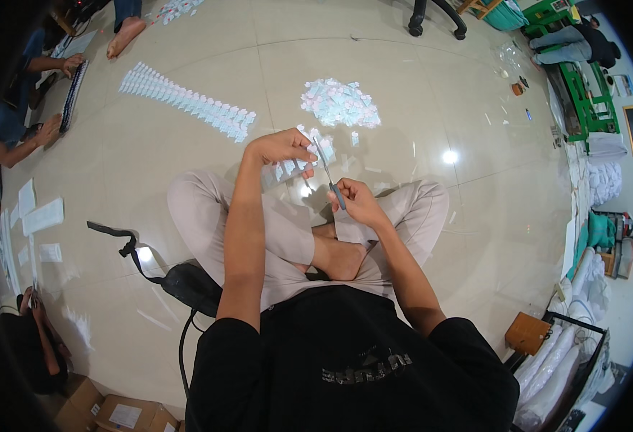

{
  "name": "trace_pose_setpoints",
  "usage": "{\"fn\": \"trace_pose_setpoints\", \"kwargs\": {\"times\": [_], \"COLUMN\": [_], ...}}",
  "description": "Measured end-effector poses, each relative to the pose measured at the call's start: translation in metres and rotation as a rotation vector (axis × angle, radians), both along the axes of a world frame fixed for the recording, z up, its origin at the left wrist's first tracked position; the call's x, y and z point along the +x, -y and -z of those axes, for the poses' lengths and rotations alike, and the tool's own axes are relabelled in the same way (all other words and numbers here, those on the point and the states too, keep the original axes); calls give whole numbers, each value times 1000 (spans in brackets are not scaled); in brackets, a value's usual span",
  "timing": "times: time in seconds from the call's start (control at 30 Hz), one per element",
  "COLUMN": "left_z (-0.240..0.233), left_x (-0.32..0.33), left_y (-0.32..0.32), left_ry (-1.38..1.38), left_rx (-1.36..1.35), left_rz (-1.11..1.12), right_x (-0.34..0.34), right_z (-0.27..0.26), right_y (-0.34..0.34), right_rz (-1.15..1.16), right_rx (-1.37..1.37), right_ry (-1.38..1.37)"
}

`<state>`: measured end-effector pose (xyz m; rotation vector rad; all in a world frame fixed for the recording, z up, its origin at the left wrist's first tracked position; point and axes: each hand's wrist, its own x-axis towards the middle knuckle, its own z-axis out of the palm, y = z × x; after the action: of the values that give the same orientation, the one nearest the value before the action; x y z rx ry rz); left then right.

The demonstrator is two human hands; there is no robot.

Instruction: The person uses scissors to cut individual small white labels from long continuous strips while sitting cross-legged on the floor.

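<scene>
My left hand (289,148) grips a clear plastic sheet (287,171) that bears rows of small light blue and pink printed pieces. In my right hand (357,202) is a pair of scissors (327,170) with grey handles. Its blades point up and away, reaching the right side of the sheet near my left fingertips. Whether the blades are parted is too small to tell. Beyond my hands lies a heap of loose cut pieces (341,102) on the tiled floor, with one single piece (355,139) just in front of it.
A long strip of uncut printed sheets (187,102) lies to the left. Clear offcuts (347,163) are scattered near my right hand. A black bag with a strap (189,286) rests by my left knee. Other people sit at the left; cardboard boxes (127,413) stand behind them.
</scene>
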<state>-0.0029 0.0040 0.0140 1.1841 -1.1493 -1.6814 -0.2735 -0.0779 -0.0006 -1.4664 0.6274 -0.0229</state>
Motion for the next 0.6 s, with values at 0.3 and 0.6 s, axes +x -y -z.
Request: {"fn": "trace_pose_setpoints", "kwargs": {"times": [0.3, 0.6], "left_z": [12, 12], "left_x": [4, -5], "left_y": [2, 5], "left_ry": [-33, -3], "left_rx": [2, 89], "left_rz": [-23, 48], "right_x": [5, 39], "right_z": [10, -4], "right_y": [6, 17], "right_rz": [16, 268], "right_rx": [2, -135], "right_ry": [6, 82]}}
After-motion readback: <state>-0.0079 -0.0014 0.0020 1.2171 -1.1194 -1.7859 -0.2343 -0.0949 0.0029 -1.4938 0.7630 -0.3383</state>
